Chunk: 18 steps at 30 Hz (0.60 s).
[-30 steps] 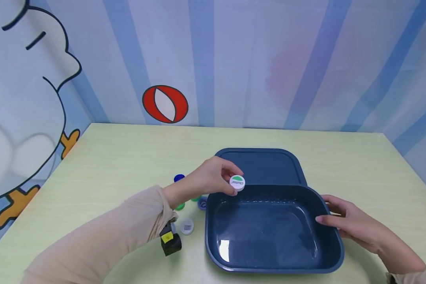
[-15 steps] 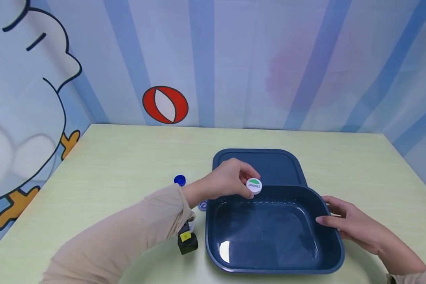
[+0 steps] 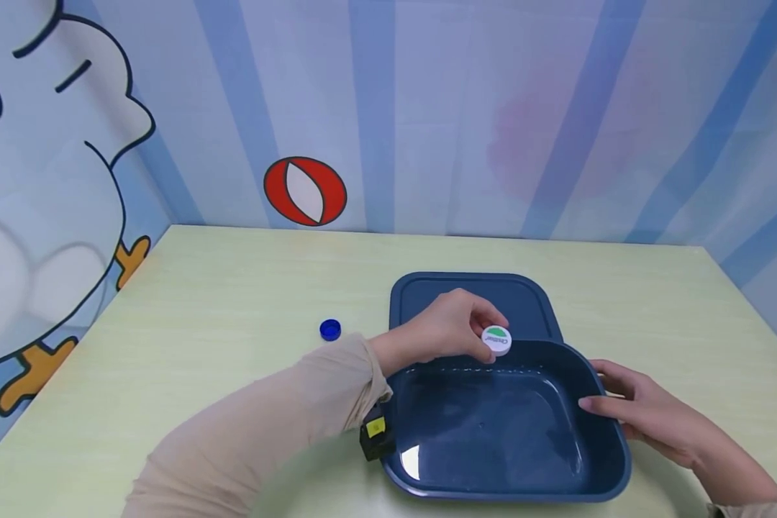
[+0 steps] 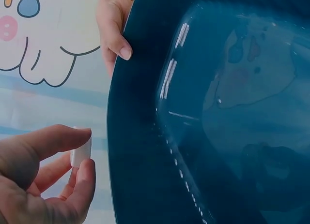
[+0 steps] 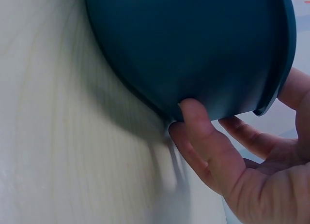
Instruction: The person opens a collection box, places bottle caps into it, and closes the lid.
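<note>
A small, round white plastic cap [image 3: 496,341] with a green patch and lettering on its flat face is pinched between the thumb and fingers of the left hand [image 3: 453,327]. It is held up near the far rim of a glossy, dark blue plastic bin [image 3: 485,446], rectangular with rounded corners; in the left wrist view it is seen just outside that rim. The bin's right wall is gripped by the right hand [image 3: 654,417], with the thumb laid over the rim and the fingers set against the smooth outer side. Behind the bin, a flat dark blue panel [image 3: 421,295] with rounded corners and a raised border is partly covered by the left hand. The bin's left rim is crossed by a loose beige fabric sleeve [image 3: 265,424], below which a black block with a yellow label [image 3: 375,432] is seen, and part of the surface [image 3: 233,288], pale and faintly wood-grained, is hidden by the arm. Left of the panel, a small round deep-blue cap [image 3: 330,330] is seen. The surface is backed by a blue-striped fabric backdrop [image 3: 440,108], printed with a red-and-white ball [image 3: 305,191]. Inside the bin, a smooth floor and bright reflections are seen.
</note>
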Tool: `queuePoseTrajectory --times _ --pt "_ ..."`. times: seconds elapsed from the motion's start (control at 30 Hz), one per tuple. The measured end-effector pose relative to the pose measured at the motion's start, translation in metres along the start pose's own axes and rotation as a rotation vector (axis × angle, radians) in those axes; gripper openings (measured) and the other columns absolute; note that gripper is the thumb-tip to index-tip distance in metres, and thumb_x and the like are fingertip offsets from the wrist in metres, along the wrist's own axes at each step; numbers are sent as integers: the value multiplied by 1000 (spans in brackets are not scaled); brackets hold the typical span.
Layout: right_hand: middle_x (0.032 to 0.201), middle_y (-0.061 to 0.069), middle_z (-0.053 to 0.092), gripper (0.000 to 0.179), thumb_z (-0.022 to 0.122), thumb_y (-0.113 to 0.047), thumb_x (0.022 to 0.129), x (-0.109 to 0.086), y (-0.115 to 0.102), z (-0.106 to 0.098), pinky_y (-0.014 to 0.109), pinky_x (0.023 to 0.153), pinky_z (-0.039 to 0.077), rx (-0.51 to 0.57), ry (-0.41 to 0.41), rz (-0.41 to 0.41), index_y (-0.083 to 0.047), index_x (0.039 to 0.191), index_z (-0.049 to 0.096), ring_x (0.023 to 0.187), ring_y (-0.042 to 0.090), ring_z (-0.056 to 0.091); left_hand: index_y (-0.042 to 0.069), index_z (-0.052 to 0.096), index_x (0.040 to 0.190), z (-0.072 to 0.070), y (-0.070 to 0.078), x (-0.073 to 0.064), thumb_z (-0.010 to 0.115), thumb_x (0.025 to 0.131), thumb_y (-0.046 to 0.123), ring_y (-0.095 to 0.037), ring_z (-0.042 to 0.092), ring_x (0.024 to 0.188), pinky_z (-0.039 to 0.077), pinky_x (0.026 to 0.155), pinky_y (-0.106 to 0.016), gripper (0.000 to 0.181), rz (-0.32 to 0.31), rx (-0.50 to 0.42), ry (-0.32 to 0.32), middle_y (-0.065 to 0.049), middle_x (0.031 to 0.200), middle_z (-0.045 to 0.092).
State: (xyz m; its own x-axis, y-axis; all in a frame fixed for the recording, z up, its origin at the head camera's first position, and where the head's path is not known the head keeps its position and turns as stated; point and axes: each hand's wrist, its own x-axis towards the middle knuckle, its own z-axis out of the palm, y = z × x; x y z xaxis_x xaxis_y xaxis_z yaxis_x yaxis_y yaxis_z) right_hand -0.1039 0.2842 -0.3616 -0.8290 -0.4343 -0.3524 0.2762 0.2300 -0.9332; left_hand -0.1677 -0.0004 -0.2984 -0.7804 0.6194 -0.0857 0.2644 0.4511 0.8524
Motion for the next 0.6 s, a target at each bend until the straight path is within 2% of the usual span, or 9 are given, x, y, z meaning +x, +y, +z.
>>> queuePoseTrajectory --times 0.2,0.4,0.6 --pt "119 14 48 58 50 -13 95 1 0 1 49 77 52 -23 36 25 9 139 19 96 25 61 2 66 112 11 1 9 75 73 -3 -10 56 80 48 69 -16 40 22 -2 -39 -2 96 64" --pt "118 13 48 56 50 -14 96 0 2 0 48 78 52 -19 44 42 7 139 21 96 25 60 3 65 112 22 5 15 74 75 -2 -8 56 79 47 69 -15 39 84 16 -87 -1 96 65" --pt "120 16 46 55 49 -14 96 0 3 0 47 79 52 -18 45 46 6 139 22 96 25 59 3 66 111 34 8 20 74 75 -2 -7 55 76 46 67 -14 37 105 37 -125 -1 95 65"
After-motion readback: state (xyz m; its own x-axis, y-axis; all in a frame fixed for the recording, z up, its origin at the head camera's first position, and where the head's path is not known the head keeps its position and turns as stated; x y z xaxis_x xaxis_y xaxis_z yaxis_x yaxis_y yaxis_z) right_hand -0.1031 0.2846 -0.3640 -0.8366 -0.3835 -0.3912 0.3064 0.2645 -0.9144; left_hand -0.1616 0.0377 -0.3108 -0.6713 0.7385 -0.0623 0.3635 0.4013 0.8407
